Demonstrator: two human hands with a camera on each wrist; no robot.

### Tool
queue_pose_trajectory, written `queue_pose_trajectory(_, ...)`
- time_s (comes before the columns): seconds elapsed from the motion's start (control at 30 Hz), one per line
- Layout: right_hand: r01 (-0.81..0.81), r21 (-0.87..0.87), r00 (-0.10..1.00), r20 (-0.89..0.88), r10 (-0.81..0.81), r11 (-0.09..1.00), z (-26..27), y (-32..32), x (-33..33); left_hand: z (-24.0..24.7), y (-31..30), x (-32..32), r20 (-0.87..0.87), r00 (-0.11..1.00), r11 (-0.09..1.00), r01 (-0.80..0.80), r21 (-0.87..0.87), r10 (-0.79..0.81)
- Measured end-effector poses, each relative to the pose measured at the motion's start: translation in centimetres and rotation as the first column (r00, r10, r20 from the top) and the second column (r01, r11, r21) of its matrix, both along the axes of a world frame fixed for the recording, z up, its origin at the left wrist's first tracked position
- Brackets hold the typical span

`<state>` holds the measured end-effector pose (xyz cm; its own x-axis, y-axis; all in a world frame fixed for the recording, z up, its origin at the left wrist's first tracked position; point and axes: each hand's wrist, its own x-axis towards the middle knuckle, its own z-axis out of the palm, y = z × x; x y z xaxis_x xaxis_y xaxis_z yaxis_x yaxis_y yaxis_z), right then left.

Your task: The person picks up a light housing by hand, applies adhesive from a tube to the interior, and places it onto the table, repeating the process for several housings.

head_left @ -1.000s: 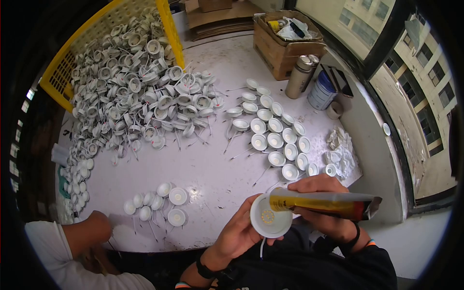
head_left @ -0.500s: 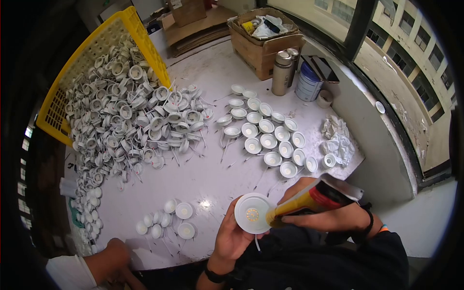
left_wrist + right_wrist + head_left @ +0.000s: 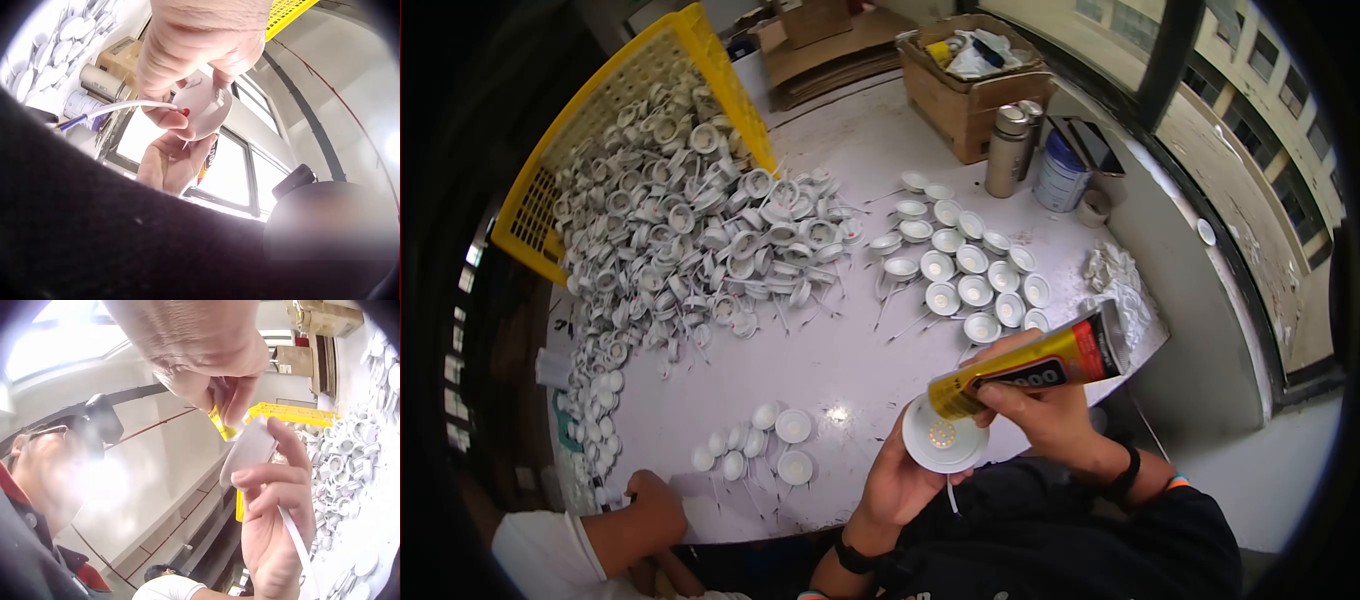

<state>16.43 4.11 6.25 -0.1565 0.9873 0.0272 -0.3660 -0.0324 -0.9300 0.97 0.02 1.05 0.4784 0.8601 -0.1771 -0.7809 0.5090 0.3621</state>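
Observation:
My left hand [image 3: 890, 487] holds a white round LED downlight [image 3: 960, 455] from beneath, fingers curled about its rim. Small yellow LED dots sit in its centre, and a white cable [image 3: 300, 550] hangs below. In my right hand [image 3: 1055, 425] is a yellow and black glue tube [image 3: 1035, 372], gripped with the thumb along its side. The tube slants down to the left, its narrow end over the downlight's upper rim in the head view. In the right wrist view the tube's yellow end [image 3: 224, 427] is close by the rim. From the left wrist, the downlight's back [image 3: 206, 119] shows.
Several finished-looking downlights [image 3: 975, 290] stand in rows beyond my hands. A large heap of white lamp housings [image 3: 690, 220] spills from a yellow crate [image 3: 530, 215]. A smaller group [image 3: 795, 427] lies left. Bottles [image 3: 1006, 155], a cardboard box [image 3: 950, 110] and another person's arm [image 3: 635, 515] border the table.
The glue tube has swung about the downlight, its narrow end passing from the right rim to the upper rim. The left hand keeps its hold, and the head view has shifted slightly.

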Motion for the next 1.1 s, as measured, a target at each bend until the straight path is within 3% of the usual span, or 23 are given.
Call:
queue_pose_trajectory(0.1, 0.017, 0.001, 0.998, 0.067, -0.017, 1.000, -0.4, -0.1, 1.0, -0.8, -0.3, -0.9, -0.013, 1.000, 0.998, -0.014, -0.055, 0.013)
queue_pose_trajectory(0.17, 0.133, 0.037, 0.990, 0.040, -0.135, 0.990, -0.3, 0.0, 1.2, -2.7, -0.5, -2.3, -0.138, 0.984, 0.993, -0.113, 0.012, 0.114)
queue_pose_trajectory(0.23, 0.205, 0.048, 0.968, 0.134, -0.210, 0.978, -0.4, 0.2, 1.6, -4.9, -1.4, -4.6, -0.164, 0.966, 0.980, -0.195, 0.045, 0.200)
queue_pose_trajectory(0.33, 0.252, -0.026, 0.958, 0.150, -0.246, 0.967, -1.8, 0.2, 2.5, -8.6, -3.0, -7.9, -0.509, 0.832, 0.974, -0.217, 0.066, 0.220)
queue_pose_trajectory(0.43, 0.209, -0.115, 0.968, 0.163, -0.189, 0.971, -2.6, 0.1, 2.8, -13.9, -6.0, -11.6, -0.690, 0.716, 0.953, -0.270, -0.138, 0.103)
queue_pose_trajectory(0.57, 0.157, -0.147, 0.976, 0.172, -0.132, 0.977, -2.3, 0.1, 2.0, -18.5, -8.0, -15.0, -0.722, 0.684, 0.885, -0.394, -0.247, 0.103)
queue_pose_trajectory(0.63, 0.170, -0.147, 0.973, 0.183, -0.142, 0.974, -2.1, 0.1, 1.6, -20.7, -8.0, -16.1, -0.842, 0.533, 0.855, -0.474, -0.210, 0.089)
queue_pose_trajectory(0.7, 0.115, -0.154, 0.981, 0.170, -0.088, 0.981, -2.0, 0.2, 1.6, -21.9, -7.8, -16.4, -0.837, 0.541, 0.846, -0.482, -0.226, 0.084)
queue_pose_trajectory(0.77, 0.170, -0.126, 0.974, 0.173, -0.147, 0.977, -1.6, 0.1, 1.1, -22.8, -6.9, -16.4, -0.853, 0.501, 0.804, -0.562, -0.193, 0.146)
queue_pose_trajectory(0.83, 0.109, -0.155, 0.985, 0.150, -0.086, 0.982, -1.7, 0.3, 2.0, -23.3, -5.6, -15.9, -0.833, 0.482, 0.729, -0.668, -0.150, 0.270)
queue_pose_trajectory(0.87, 0.129, -0.171, 0.983, 0.148, -0.105, 0.977, -1.8, 0.2, 2.3, -23.2, -4.9, -15.6, -0.825, 0.504, 0.755, -0.637, -0.155, 0.256)
queue_pose_trajectory(0.93, 0.156, -0.190, 0.983, 0.128, -0.134, 0.969, -2.0, 0.2, 3.1, -22.1, -3.9, -15.1, -0.907, 0.336, 0.711, -0.700, -0.061, 0.253)
queue_pose_trajectory(0.97, 0.181, -0.187, 0.979, 0.130, -0.158, 0.966, -2.0, 0.1, 3.5, -22.4, -3.6, -14.9, -0.906, 0.344, 0.728, -0.683, -0.061, 0.247)
queue_pose_trajectory(1.03, 0.208, -0.190, 0.976, 0.108, -0.191, 0.959, -2.1, 0.1, 4.5, -23.5, -3.6, -14.6, -0.938, 0.127, 0.658, -0.742, 0.127, 0.324)
queue_pose_trajectory(1.1, 0.235, -0.186, 0.971, 0.083, -0.223, 0.954, -2.3, 0.2, 5.7, -24.4, -3.8, -14.5, -0.938, 0.076, 0.675, -0.714, 0.186, 0.339)
